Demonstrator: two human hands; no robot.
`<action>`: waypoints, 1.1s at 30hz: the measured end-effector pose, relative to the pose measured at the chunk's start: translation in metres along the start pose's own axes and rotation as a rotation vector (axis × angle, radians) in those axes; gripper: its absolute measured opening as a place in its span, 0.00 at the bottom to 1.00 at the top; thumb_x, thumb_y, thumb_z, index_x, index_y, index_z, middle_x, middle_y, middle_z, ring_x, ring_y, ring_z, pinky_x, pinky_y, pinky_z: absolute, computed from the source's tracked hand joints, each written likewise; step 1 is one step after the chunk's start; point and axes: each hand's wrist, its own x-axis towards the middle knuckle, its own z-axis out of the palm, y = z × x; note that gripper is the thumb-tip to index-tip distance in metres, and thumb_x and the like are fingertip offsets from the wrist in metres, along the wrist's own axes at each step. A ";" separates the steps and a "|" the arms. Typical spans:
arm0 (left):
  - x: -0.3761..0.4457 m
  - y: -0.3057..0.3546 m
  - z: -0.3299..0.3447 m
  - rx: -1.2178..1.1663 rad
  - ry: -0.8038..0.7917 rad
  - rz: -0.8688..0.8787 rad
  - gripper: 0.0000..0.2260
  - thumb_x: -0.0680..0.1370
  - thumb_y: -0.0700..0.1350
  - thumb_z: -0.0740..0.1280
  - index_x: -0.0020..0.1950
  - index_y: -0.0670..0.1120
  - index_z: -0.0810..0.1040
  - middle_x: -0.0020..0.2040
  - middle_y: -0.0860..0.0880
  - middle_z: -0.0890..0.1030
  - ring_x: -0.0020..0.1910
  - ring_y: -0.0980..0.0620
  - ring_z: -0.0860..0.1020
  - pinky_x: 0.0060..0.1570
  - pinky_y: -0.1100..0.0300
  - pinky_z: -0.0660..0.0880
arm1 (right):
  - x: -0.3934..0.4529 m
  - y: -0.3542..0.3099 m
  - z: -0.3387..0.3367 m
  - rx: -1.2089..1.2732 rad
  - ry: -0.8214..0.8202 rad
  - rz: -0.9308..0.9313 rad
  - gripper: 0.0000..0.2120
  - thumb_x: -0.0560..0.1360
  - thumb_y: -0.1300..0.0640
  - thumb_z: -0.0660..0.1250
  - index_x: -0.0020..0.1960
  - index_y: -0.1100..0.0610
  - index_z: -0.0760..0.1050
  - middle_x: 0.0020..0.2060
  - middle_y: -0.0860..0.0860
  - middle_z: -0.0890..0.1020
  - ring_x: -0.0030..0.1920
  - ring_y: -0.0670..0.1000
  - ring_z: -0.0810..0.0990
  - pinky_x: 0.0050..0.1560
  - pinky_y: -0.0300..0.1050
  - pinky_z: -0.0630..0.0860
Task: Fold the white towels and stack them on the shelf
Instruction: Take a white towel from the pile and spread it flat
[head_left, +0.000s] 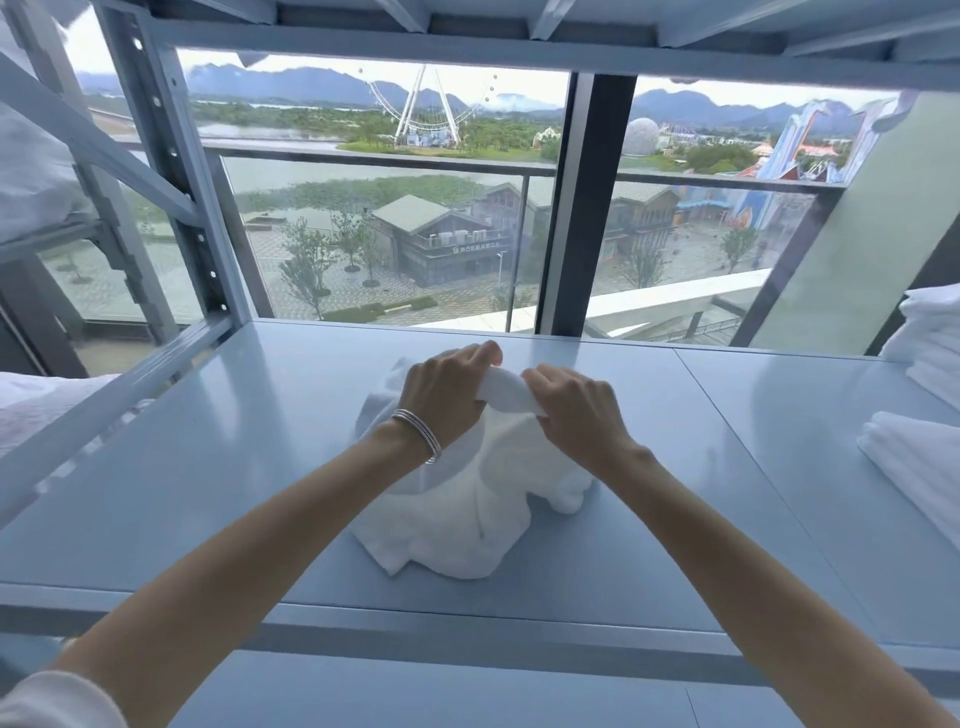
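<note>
Crumpled white towel (467, 514) at shelf (234, 467) centre, upper edge lifted. Left hand (447, 395) and right hand (576, 410) pinched closed on that edge, nearly touching, at 12 o'clock of heap. Bracelet (418, 434) on left wrist. Folded towels (919, 457) stacked at 3 o'clock, well apart

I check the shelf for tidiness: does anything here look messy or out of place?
Only the white towel in the middle of the shelf: it is crumpled, both hands gripping its top edge. The folded towels at the right lie neatly.
</note>
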 end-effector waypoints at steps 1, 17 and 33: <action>0.001 0.000 -0.003 0.016 -0.032 -0.038 0.11 0.71 0.40 0.65 0.53 0.46 0.76 0.47 0.48 0.81 0.46 0.43 0.79 0.37 0.57 0.68 | 0.004 0.007 -0.008 -0.014 0.015 0.029 0.08 0.67 0.69 0.67 0.44 0.59 0.75 0.33 0.53 0.77 0.31 0.57 0.77 0.25 0.43 0.70; -0.017 -0.034 -0.111 -0.223 0.056 -0.428 0.14 0.71 0.50 0.65 0.50 0.41 0.73 0.42 0.44 0.79 0.42 0.43 0.75 0.41 0.55 0.69 | 0.133 -0.056 -0.014 0.071 0.559 -0.317 0.09 0.70 0.67 0.59 0.44 0.60 0.78 0.38 0.54 0.81 0.36 0.55 0.80 0.24 0.41 0.73; -0.170 -0.179 -0.061 0.309 -0.202 -0.369 0.24 0.65 0.41 0.72 0.59 0.49 0.68 0.55 0.46 0.76 0.48 0.43 0.79 0.36 0.54 0.76 | 0.110 -0.191 0.115 0.041 -0.237 -0.508 0.19 0.74 0.60 0.54 0.61 0.52 0.74 0.52 0.54 0.79 0.53 0.57 0.78 0.49 0.50 0.73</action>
